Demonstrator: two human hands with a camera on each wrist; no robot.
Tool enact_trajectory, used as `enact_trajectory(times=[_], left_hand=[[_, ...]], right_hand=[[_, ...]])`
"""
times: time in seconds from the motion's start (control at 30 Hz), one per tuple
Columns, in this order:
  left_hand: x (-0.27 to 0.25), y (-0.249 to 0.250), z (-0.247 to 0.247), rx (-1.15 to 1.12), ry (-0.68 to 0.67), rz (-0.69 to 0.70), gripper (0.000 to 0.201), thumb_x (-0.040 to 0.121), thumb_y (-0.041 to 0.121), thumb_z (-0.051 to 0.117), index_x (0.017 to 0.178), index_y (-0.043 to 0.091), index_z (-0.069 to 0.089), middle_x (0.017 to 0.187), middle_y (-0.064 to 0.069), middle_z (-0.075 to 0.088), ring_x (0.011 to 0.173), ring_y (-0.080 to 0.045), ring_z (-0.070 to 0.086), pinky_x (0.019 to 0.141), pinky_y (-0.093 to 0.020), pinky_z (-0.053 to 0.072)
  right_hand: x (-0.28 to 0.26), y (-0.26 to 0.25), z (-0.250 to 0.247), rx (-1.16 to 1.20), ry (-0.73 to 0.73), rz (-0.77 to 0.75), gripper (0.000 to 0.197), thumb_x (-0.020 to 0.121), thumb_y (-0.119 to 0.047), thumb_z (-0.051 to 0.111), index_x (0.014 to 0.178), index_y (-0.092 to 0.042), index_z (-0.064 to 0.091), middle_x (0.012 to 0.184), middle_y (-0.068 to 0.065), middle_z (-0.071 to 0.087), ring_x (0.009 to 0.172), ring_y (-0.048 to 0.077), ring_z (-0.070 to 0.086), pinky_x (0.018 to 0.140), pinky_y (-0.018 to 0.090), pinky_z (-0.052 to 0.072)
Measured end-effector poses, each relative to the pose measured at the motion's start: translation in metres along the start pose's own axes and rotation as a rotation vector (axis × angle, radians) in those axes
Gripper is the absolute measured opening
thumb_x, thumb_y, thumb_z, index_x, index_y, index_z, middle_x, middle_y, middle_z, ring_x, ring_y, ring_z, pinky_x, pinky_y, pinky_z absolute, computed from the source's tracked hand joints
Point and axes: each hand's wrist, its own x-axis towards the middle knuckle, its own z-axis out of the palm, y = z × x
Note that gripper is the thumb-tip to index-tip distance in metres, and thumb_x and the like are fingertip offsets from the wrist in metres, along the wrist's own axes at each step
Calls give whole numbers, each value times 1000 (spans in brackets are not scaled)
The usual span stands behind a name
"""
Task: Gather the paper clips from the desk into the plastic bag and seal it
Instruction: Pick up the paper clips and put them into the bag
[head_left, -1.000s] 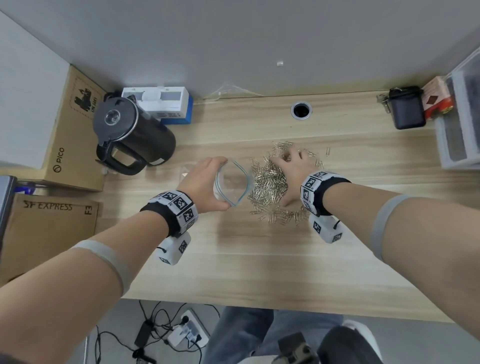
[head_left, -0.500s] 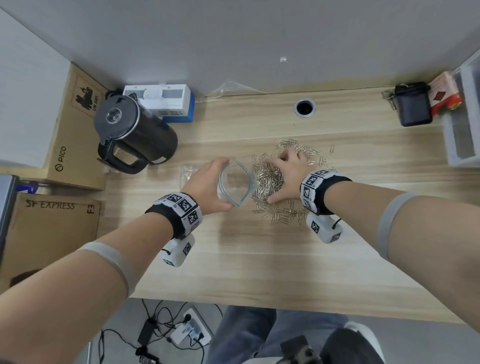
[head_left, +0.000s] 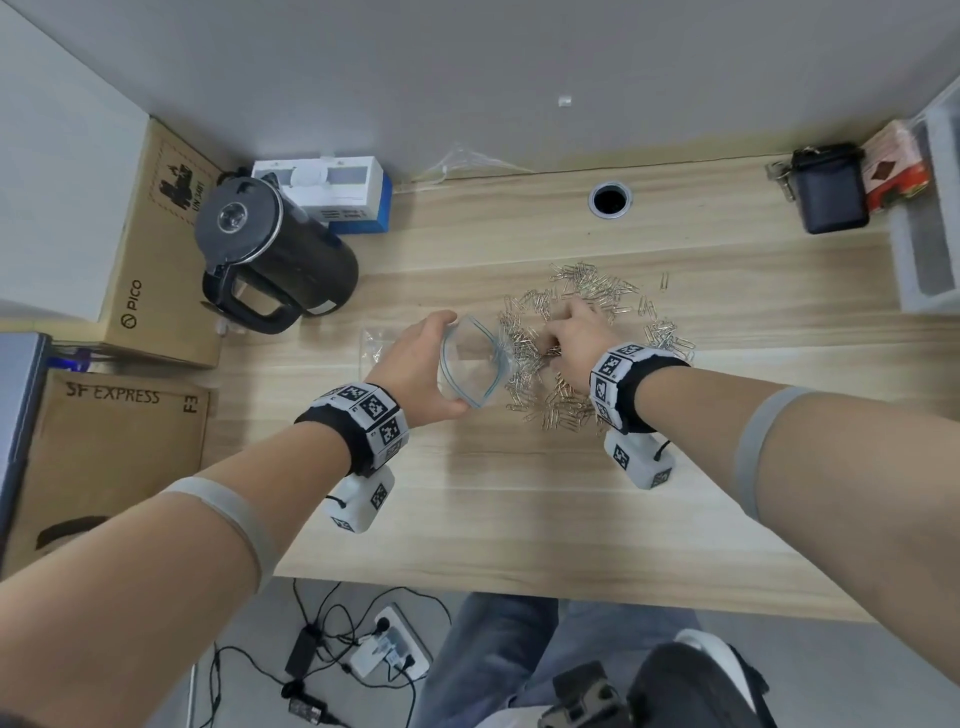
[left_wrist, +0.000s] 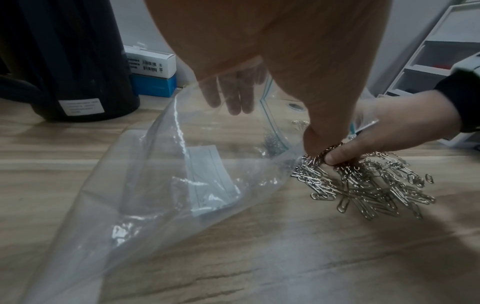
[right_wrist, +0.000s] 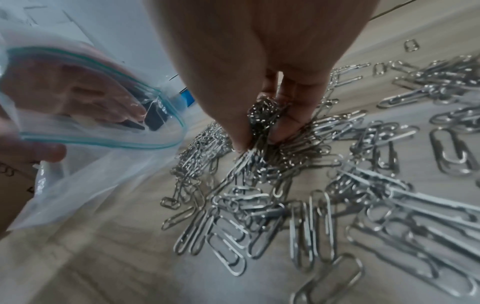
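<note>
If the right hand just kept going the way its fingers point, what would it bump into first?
The right hand points down into the paper clips and already pinches a bunch of them. Going on, it would press through the pile onto the desk. The plastic bag lies off to one side.

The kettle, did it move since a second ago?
No. The black kettle sits beside the white and blue box, in front of the PICO carton, just as before. Only the head camera shifted slightly.
</note>
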Motion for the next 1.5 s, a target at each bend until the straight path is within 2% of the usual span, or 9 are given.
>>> enact_trajectory(times=[0.2, 0.53, 0.67, 0.8, 0.9, 1.0, 1.17, 1.33, 1.5], left_hand=[[-6, 7, -1, 20, -37, 5, 110, 61, 38, 89, 150, 12, 28, 148, -7, 46, 135, -24, 45, 111, -33, 40], [-1, 22, -11, 33, -55, 8, 126, 53, 44, 88, 153, 20, 16, 139, -9, 53, 128, -26, 52, 106, -36, 45], [3, 28, -9, -28, -47, 39, 125, 50, 43, 86, 153, 20, 19, 141, -6, 52, 129, -23, 51, 107, -37, 45], [4, 23, -11, -118, -18, 39, 115, 49, 41, 84, 148, 23, 30, 136, 0, 56, 123, -18, 56, 104, -32, 47], [3, 15, -14, -121, 10, 23, 108, 48, 44, 81, 144, 28, 34, 126, 5, 61, 114, -16, 61, 98, -33, 51], [2, 4, -19, -130, 35, 17, 104, 48, 45, 80, 141, 30, 37, 120, 10, 59, 105, -14, 61, 96, -33, 51], [1, -8, -23, -149, 51, 7, 100, 54, 35, 86, 141, 31, 38, 114, 13, 58, 101, -10, 60, 92, -27, 49], [0, -12, -20, -193, 84, 8, 100, 55, 33, 90, 142, 29, 39, 114, 12, 59, 101, -10, 61, 88, -23, 48], [1, -17, -20, -193, 73, 25, 99, 56, 30, 90, 142, 28, 40, 114, 11, 59, 100, -10, 60, 89, -26, 50]], right_hand=[[-1, -6, -30, -56, -135, 67, 24, 87, -9, 65, 109, -20, 69, 118, 4, 64, 102, 26, 65, 82, 32, 54], [-24, -34, -65, 247, -55, -48, 18, 76, -23, 76, 93, -26, 77, 78, -3, 71, 63, 11, 62, 54, 19, 45], [-23, -55, -56, 386, -156, -141, 19, 70, -26, 82, 86, -33, 73, 83, -6, 74, 76, 12, 68, 74, 28, 55], [-27, -69, -52, 720, -347, -137, 36, 85, 6, 64, 114, -15, 68, 94, 2, 70, 84, 15, 67, 76, 27, 59], [-27, -71, -56, 884, -462, -37, 47, 85, 19, 52, 123, -7, 63, 107, 12, 70, 87, 24, 70, 65, 30, 62], [-23, -63, -63, 878, -327, 50, 37, 86, 11, 57, 113, -11, 67, 110, 11, 73, 88, 27, 74, 61, 32, 62], [-16, -24, -72, 307, 29, 200, 34, 86, -24, 69, 116, -12, 62, 108, 13, 69, 87, 27, 69, 76, 38, 60], [-21, 16, -63, -316, -169, 323, 118, 47, -53, 93, 138, -15, 29, 133, 19, 39, 118, 39, 49, 81, 49, 47], [-21, 25, -17, -505, -121, 399, 118, 46, -45, 92, 134, -14, 20, 105, 16, 32, 88, 30, 46, 72, 42, 48]])
